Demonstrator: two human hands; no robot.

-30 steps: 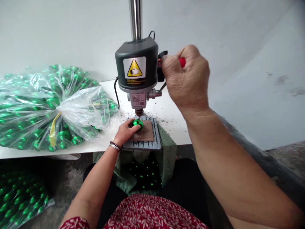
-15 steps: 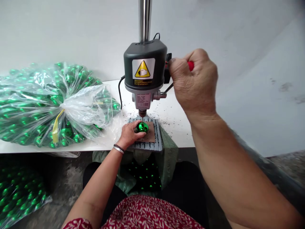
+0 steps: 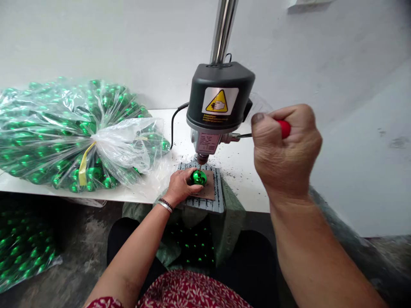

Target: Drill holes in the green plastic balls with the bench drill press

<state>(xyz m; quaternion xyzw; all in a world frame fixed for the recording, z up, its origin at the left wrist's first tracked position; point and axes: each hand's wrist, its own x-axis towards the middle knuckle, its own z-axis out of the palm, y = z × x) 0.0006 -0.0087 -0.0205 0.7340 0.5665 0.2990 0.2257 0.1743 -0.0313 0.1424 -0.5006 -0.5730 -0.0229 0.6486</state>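
A shiny green ball [image 3: 199, 176] rests on a brown board [image 3: 209, 188] over the ridged grey base [image 3: 218, 201] of a drill press [image 3: 221, 98]. Thumb and fingers of my left hand [image 3: 181, 185] grip the ball from its left side. The thin drill bit [image 3: 201, 167] meets the top of the ball; how deep it sits I cannot make out. My right hand [image 3: 285, 147] is closed around the red knob [image 3: 284, 128] of the press's feed lever [image 3: 245, 135], to the right of the motor head.
A tied clear plastic bag [image 3: 128, 141] of green balls lies on the white table [image 3: 112, 194] to the left. Another bag [image 3: 25, 252] stands on the floor. Below the base, a green sack [image 3: 229, 231] holds more balls. Dark shavings are scattered around the base.
My right hand has pulled the lever knob downward, and the drill bit has come lower onto the ball. The view has tilted and shifted; my left hand keeps its grip.
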